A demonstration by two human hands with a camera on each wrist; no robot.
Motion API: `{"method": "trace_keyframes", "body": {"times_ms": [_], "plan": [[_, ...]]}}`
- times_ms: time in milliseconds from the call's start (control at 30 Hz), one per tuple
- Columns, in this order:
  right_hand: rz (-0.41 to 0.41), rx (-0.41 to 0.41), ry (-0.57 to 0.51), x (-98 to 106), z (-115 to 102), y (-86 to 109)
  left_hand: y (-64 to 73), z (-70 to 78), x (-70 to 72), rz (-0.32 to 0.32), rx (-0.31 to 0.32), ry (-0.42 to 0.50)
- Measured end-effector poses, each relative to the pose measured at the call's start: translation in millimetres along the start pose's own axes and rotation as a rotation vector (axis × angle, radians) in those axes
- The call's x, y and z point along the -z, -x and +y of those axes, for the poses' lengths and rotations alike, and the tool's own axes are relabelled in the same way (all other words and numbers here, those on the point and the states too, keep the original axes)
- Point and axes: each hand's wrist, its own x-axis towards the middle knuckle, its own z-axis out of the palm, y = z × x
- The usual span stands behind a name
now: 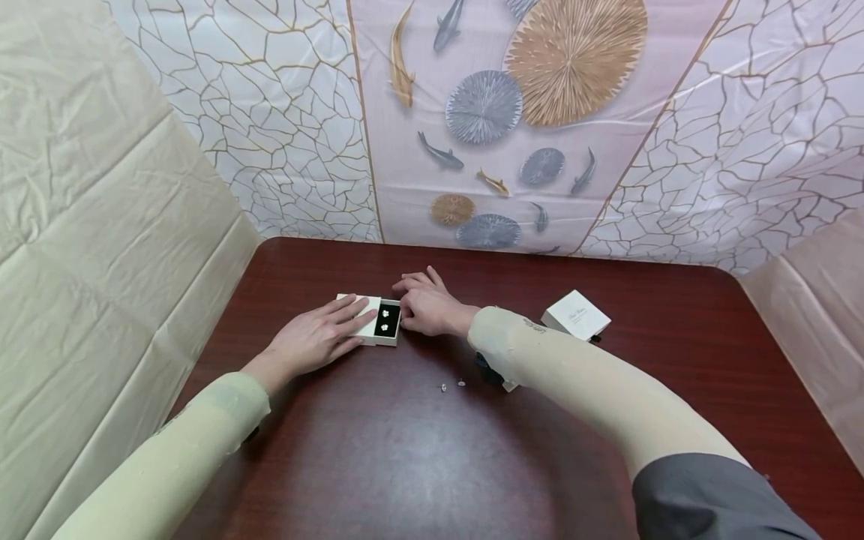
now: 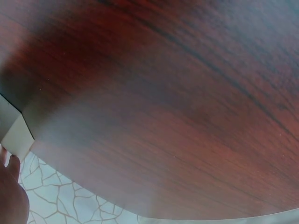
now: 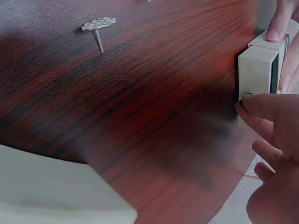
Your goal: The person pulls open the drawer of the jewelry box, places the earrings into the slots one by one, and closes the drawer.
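Note:
A small white sliding jewelry box (image 1: pixel 368 330) lies on the table, its drawer (image 1: pixel 388 341) partly out. Two flower-shaped stud earrings (image 1: pixel 385 328) sit on the drawer's black lining. With its fingers spread across the outer sleeve and the thumb along the near side, my left hand (image 1: pixel 317 336) holds the box. My right hand (image 1: pixel 432 309) is at the drawer's end; in the right wrist view its thumb and forefinger pinch a small dark pull tab (image 3: pixel 241 101) there. Only part of the left hand (image 2: pixel 11 193) enters the left wrist view.
Two loose stud earrings (image 1: pixel 443 388) lie on the dark wooden table (image 1: pixel 378 457), nearer me than the box. A second white box (image 1: pixel 577 316) with printed lettering stands to the right, beyond my right forearm. A pale corner (image 1: pixel 509 386) shows from under that forearm. Patterned cloth hangs behind the table.

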Motion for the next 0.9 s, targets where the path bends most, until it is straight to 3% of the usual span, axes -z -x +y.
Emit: {"method": "trace_keyframes", "body": {"times_ms": [433, 900], "plan": [[-0.01, -0.01, -0.019, 0, -6, -6.8, -0.1, -0.6, 0.3, -0.021, 0.002, -0.001], [-0.019, -0.03, -0.066, -2, -17, -14.8, -0.4, 0.9, -0.5, 0.019, -0.011, -0.006]]}}
